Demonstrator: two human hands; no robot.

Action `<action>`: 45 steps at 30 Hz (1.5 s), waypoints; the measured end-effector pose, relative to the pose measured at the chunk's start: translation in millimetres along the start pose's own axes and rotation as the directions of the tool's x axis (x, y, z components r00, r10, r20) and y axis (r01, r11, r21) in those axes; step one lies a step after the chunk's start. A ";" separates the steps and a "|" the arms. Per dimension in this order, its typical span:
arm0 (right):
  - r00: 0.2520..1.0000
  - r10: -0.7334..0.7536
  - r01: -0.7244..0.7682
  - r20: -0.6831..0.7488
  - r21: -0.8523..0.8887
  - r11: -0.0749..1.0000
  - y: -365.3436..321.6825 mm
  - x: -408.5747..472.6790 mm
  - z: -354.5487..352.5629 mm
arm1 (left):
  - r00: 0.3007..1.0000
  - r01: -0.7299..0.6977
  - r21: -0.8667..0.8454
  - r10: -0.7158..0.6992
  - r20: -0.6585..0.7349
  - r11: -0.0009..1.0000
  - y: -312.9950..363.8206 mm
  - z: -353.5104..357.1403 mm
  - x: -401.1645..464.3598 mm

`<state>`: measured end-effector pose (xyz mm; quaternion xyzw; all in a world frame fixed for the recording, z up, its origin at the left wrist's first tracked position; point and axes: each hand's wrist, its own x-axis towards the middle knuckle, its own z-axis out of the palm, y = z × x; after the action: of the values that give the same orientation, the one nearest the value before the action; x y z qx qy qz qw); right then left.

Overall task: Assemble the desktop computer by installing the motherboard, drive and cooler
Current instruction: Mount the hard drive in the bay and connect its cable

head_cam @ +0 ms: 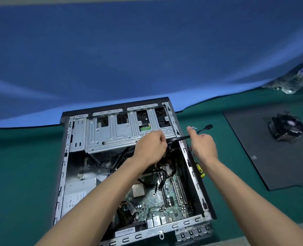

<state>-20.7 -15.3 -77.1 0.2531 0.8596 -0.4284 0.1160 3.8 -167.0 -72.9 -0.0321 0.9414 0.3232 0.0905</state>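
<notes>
Open computer case (63,174) lying on its side on a green mat; all positions are given relative to it. Inside at its left, the power supply (76,196) sits against the left wall. At the far end, the silver drive cage (111,134) spans the width, a drive's green circuit edge (145,128) showing through one opening. The motherboard (157,201) already lies in the near right half, its bare processor (138,190) uncovered. The person's left hand (151,148), at the cage's near edge, has its fingers curled round a bundle of black cables (169,145). The right hand (203,144) hovers over the right wall, fingers loosely curled and thumb raised; whether it pinches the flat black cable (181,137) running beneath it cannot be told. Just outside the right wall lies a yellow-handled screwdriver (200,170). Well to the right, on a dark panel (253,157), rests the cooler (287,128), not yet fitted. Likely hazards: a tug on the bundle could strain a connector or drag wires across the exposed processor; loose cables left over the socket would foul the cooler's seating.
</notes>
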 end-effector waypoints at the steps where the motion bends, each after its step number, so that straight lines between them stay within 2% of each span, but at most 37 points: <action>1: 1.000 0.010 -0.010 0.000 0.008 1.000 -0.5 6.0 1.1 | 1.000 0.014 -0.032 -0.014 0.024 0.999 -0.2 -1.0 1.0; 5: 0.999 0.026 -0.016 -0.027 0.319 0.948 -3.2 18.4 3.1 | 0.997 0.025 -0.061 -0.020 0.076 0.998 -0.5 -2.1 1.7; 6: 1.000 0.005 0.005 -0.026 0.380 0.925 -4.5 17.0 2.3 | 0.997 0.037 -0.089 -0.031 0.077 0.995 -0.6 -2.2 1.4; 8: 0.993 -0.117 0.108 -0.001 0.396 0.912 -7.8 12.4 1.5 | 0.996 0.083 -0.191 -0.075 0.046 0.978 -0.9 -2.7 0.0; 10: 0.955 -0.284 0.237 0.082 0.362 0.902 -12.3 3.4 1.1 | 0.992 0.100 -0.271 -0.118 -0.049 0.957 -1.4 -3.5 -1.5; 12: 0.886 -0.418 0.352 0.202 0.296 0.888 -16.0 -6.3 1.8 | 0.984 0.060 -0.319 -0.111 -0.142 0.946 -0.2 -6.1 -1.1; 15: 0.786 -0.516 0.501 0.341 0.138 0.854 -21.4 -17.9 4.6 | 0.985 0.020 -0.483 -0.101 -0.142 0.875 7.2 -13.6 2.0; 18: 0.741 -0.527 0.553 0.417 0.067 0.831 -23.9 -23.5 6.1 | 0.996 0.043 -0.675 -0.082 -0.027 0.736 13.8 -23.4 1.7; 21: 0.705 -0.512 0.587 0.491 0.001 0.810 -23.4 -22.8 4.5 | 0.999 0.042 -0.673 -0.048 0.009 0.738 8.8 -25.0 -1.6; 24: 0.679 -0.456 0.638 0.576 -0.155 0.754 -21.3 -23.3 3.5 | 0.998 0.044 -0.714 -0.065 -0.003 0.699 2.9 -18.4 -9.5; 27: 0.739 -0.486 0.651 0.466 -0.310 0.693 -18.1 -21.1 3.3 | 0.975 0.109 -0.716 -0.214 -0.057 0.689 -5.7 -7.2 -17.2; 30: 0.779 -0.519 0.627 0.353 -0.404 0.666 -15.2 -19.6 4.2 | 0.952 0.225 -0.730 -0.307 0.022 0.646 -11.4 2.7 -23.3; 33: 0.755 -0.535 0.655 0.379 -0.468 0.593 -9.9 -18.9 9.2 | 0.937 0.311 -0.771 -0.313 0.153 0.555 -9.2 13.7 -28.1; 37: 0.743 -0.539 0.670 0.397 -0.457 0.586 -3.8 -14.5 12.0 | 0.899 0.411 -0.836 -0.311 0.307 0.363 -6.1 23.8 -29.9; 41: 0.748 -0.536 0.664 0.391 -0.443 0.603 -1.1 -9.8 13.9 | 0.892 0.410 -0.862 -0.330 0.310 0.297 -5.8 28.1 -26.8; 45: 0.732 -0.564 0.679 0.382 -0.472 0.562 2.5 -10.2 15.7 | 0.895 0.386 -0.898 -0.320 0.310 0.212 -4.4 29.9 -25.6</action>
<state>-11.0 -29.9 -84.1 -0.1574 0.9653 -0.1777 0.1086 33.9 -152.0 -93.9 -0.2827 0.5336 0.7826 0.1515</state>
